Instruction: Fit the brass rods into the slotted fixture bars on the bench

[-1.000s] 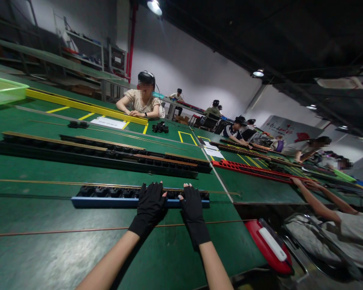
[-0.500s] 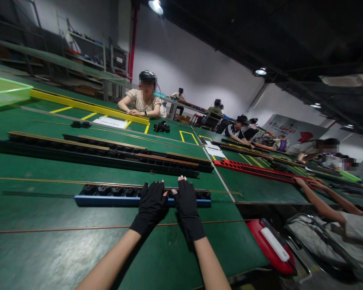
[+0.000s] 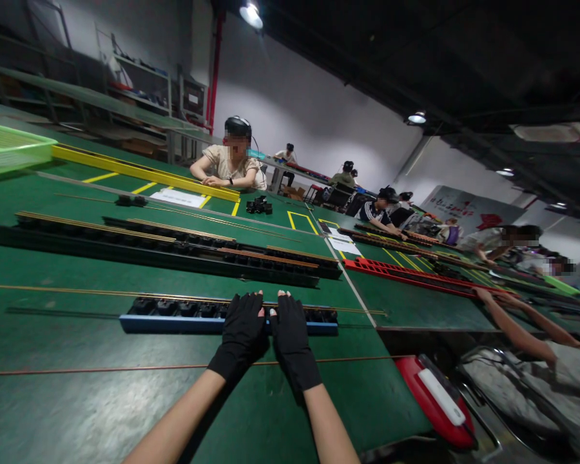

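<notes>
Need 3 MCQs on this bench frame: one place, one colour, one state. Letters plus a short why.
1. Where do both gloved hands rest?
A) on the blue rail
B) on the green basket
C) on the red rail

2. What colour are the gloves?
A) white
B) black
C) yellow

3. How do the two hands stand to each other?
A) far apart
B) one raised high
C) side by side, nearly touching

Key:
1 A: the left hand and right hand lie on the blue rail.
2 B: both gloves are black, fingertips bare.
3 C: the thumbs almost meet, fingers flat over the rail's black parts.
</notes>
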### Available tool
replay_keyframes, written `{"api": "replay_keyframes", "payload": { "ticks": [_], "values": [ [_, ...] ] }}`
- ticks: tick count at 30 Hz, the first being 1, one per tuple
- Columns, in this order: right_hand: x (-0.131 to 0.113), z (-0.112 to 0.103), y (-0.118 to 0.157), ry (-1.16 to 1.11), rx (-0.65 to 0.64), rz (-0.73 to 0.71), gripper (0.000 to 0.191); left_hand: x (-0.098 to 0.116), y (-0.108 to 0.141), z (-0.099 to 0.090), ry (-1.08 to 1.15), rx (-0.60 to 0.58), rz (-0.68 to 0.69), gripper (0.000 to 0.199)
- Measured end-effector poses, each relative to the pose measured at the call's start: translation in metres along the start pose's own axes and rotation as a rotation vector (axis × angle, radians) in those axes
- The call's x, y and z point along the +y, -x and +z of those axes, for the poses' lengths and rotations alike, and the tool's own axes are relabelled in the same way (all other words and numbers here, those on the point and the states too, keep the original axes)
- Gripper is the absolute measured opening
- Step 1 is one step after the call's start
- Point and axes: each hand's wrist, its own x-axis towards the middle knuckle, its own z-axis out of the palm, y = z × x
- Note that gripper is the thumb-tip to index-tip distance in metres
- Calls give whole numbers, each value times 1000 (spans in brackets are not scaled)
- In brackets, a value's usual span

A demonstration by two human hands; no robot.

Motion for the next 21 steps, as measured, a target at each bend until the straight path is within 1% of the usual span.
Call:
{"api": "replay_keyframes", "payload": {
  "ticks": [3, 8, 13, 17, 19, 21],
  "values": [
    [-8, -4, -1, -20, -11, -22, 51, -1, -3, -3, 8, -47, -21, 44],
    [-19, 0, 3, -68, -32, -55, 47, -3, -7, -10, 25, -101, -3, 42],
    [-22, 2, 2, -93, 22, -38, 43, -2, -9, -8, 27, -135, -63, 43],
    [-23, 1, 1, -81, 54, -50, 40, -3, -15, -17, -6, -210, -23, 40],
    [-23, 1, 2, -73, 57, -45, 41, -8, -18, -23, -37, -201, -5, 41],
    [-24, 0, 4, -69, 54, -56, 44, -18, -20, -28, -74, -154, -18, 45]
  ]
}}
